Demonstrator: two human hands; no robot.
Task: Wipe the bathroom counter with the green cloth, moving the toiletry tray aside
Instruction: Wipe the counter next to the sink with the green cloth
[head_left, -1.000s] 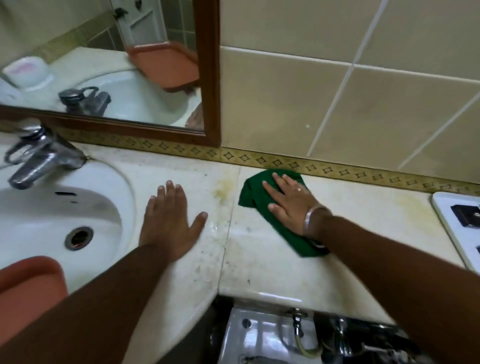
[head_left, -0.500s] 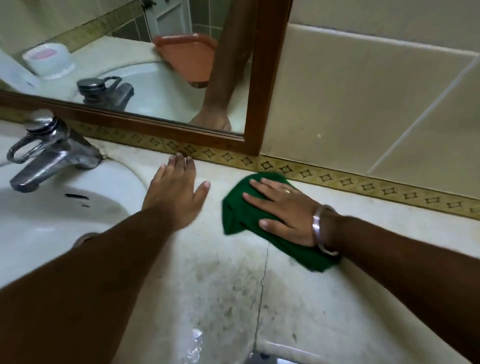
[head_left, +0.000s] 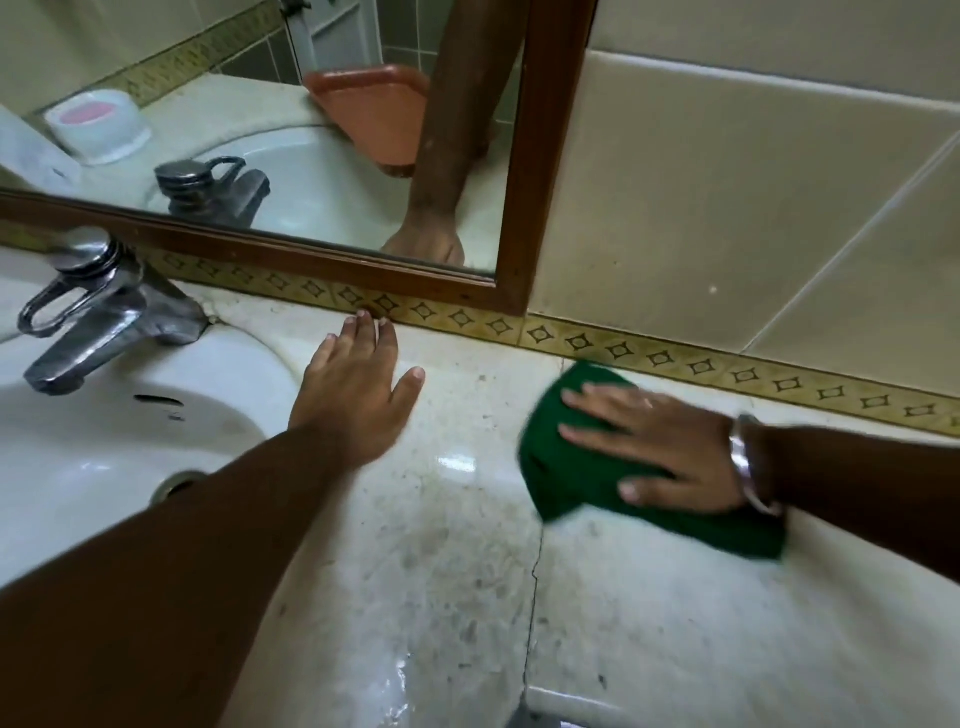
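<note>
A shiny tap sits at the back of the white sink. Behind it hangs a mirror with a brown frame. A yellow strip runs under big tan tiles.

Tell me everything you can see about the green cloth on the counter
The green cloth is dark green, soft fabric, folded or bunched into a rounded pad. It lies flat on the pale stone counter, right of the seam and near the patterned tile border. The right hand presses on it, fingers spread, covering its middle. Its edges look motion-blurred.
</note>
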